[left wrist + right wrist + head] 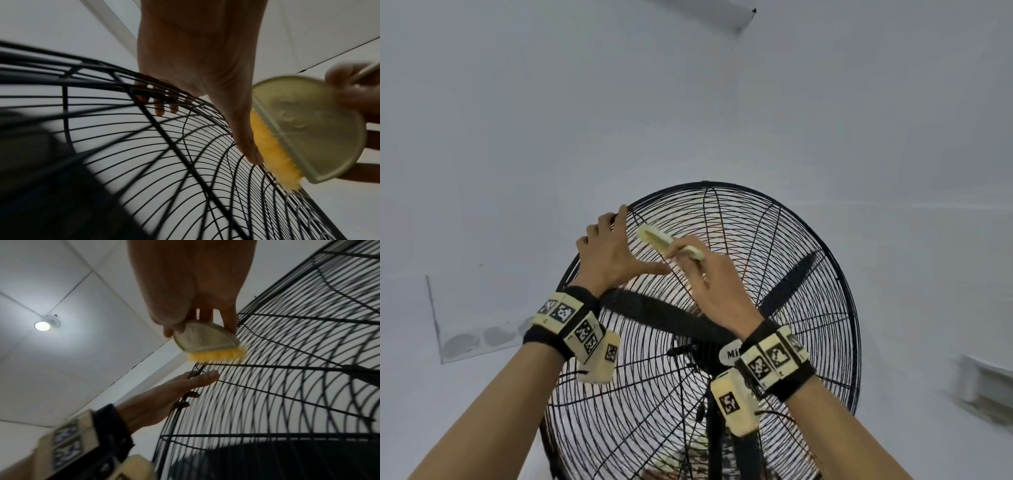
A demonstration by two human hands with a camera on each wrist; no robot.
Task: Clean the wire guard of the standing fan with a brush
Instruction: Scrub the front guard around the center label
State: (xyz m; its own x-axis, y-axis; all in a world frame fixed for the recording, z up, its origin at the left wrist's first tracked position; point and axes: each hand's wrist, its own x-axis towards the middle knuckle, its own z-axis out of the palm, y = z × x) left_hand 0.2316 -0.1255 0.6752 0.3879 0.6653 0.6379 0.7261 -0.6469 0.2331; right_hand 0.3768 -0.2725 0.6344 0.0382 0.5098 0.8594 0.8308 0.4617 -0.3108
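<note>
The standing fan's black wire guard [774,274] fills the lower middle of the head view. My left hand [616,246] grips its upper left rim, fingers [160,108] hooked through the wires and thumb stretched flat on the guard face. My right hand [698,270] holds a pale green half-round brush [661,240] beside that thumb. Its yellow bristles [218,356] press on the wires near the rim. In the left wrist view the brush [308,128] lies just right of my thumb, bristles against the guard [164,162]. The right wrist view shows the left hand [174,394] below the brush [205,339].
Black fan blades [664,315] sit behind the guard, and the fan pole [714,428] runs down at the bottom. White walls surround the fan. A clear panel [472,329] stands low at the left and a white fixture [989,383] at the right. A ceiling lamp [42,325] is lit.
</note>
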